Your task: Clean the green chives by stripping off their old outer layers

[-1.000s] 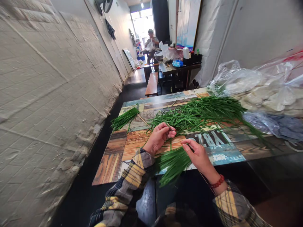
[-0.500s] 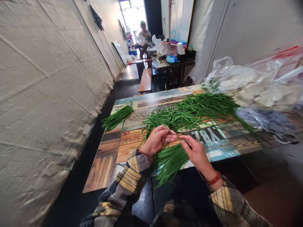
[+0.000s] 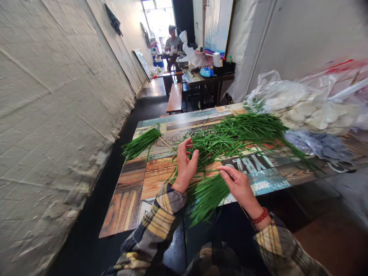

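My left hand (image 3: 185,165) is open, its fingers raised and apart at the near left edge of a loose heap of green garlic chives (image 3: 218,142). It holds nothing that I can make out. My right hand (image 3: 240,186) pinches the tip of a thin bamboo skewer (image 3: 245,212), which runs back under the palm toward the wrist. A row of chives (image 3: 208,197) hangs from the skewer over the near table edge, between my hands. Another bunch of chives (image 3: 141,143) lies at the far left, on a skewer (image 3: 166,142) whose bare end points right.
The wood-patterned table (image 3: 132,199) ends close to my body. Clear plastic bags (image 3: 310,101) with pale contents and a bluish plastic bag (image 3: 319,143) lie at right. Beyond stand a bench (image 3: 174,99), another table (image 3: 198,78) and a seated person (image 3: 173,42). A rough wall (image 3: 51,134) runs along the left.
My left hand has let go near the right fingertips, moved left and away from me, and opened. My right hand stays nearly still with the skewer. The person behind shows more clearly.
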Demonstrator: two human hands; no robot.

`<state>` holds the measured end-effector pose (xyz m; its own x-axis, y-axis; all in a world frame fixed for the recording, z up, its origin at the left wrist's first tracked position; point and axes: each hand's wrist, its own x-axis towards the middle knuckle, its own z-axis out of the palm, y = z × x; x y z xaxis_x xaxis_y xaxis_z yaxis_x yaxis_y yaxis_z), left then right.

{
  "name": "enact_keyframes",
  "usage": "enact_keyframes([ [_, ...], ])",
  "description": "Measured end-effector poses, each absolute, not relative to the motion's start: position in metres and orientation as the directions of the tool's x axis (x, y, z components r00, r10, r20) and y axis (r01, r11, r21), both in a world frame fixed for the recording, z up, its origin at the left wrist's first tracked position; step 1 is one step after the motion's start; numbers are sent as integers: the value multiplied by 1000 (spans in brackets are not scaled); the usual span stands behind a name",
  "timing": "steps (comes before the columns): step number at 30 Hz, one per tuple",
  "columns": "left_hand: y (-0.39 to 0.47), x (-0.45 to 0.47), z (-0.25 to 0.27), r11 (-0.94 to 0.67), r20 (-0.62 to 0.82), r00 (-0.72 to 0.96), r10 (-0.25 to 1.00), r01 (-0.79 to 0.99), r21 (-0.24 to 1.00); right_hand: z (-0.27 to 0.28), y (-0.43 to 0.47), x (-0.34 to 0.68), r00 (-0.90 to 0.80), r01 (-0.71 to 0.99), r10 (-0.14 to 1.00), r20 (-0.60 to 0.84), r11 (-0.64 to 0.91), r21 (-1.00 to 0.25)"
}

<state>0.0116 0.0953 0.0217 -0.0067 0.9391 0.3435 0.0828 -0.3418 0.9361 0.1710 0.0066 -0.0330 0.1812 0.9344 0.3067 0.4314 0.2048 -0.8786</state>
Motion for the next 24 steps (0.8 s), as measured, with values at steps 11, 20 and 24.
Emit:
enact_keyframes([
  [11, 86, 16, 11, -541, 275, 629, 728, 279, 794, -31, 7, 170, 210, 425, 929, 304, 193, -884],
  [20, 88, 19, 5, -372, 109, 627, 771, 305, 876, -30, 7, 170, 238, 431, 928, 287, 164, -887],
  [24, 90, 19, 8, -152, -2, 602, 799, 206, 967, -31, 7, 170, 258, 390, 934, 246, 132, -911],
])
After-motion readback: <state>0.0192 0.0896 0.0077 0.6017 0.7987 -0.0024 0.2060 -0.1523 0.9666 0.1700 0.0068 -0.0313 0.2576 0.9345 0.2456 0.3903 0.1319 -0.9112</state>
